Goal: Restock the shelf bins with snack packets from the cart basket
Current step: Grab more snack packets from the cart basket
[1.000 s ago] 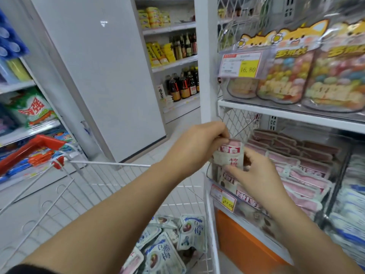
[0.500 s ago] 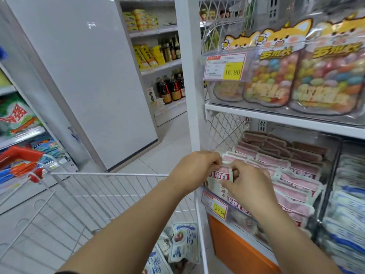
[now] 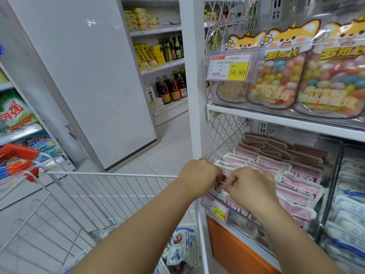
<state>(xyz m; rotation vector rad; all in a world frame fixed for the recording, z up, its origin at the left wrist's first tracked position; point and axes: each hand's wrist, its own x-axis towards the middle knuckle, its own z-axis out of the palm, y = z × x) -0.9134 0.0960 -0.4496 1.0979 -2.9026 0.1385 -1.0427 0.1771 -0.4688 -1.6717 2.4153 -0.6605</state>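
A clear shelf bin [image 3: 233, 218] on the lower shelf holds rows of pink snack packets [image 3: 296, 186]. My left hand [image 3: 199, 175] and my right hand [image 3: 249, 184] meet at the bin's front left corner, both pinching the top edge of a pink packet [image 3: 218, 188] that stands at the front of the row, mostly hidden by the fingers. Below and to the left is the white wire cart basket [image 3: 110, 175]. White-and-blue plum packets [image 3: 183, 246] lie in the cart's bottom.
A white shelf post [image 3: 192, 86] rises just left of the bin. Above, another clear bin holds colourful candy bags [image 3: 276, 80] with a 16.80 price tag [image 3: 229, 66]. White-and-blue packets [image 3: 349, 204] fill the bin to the right. The cart's red handle [image 3: 17, 153] is at left.
Both hands have lowered the pink packet from above the bin's front into the front row, and the view has shifted slightly.
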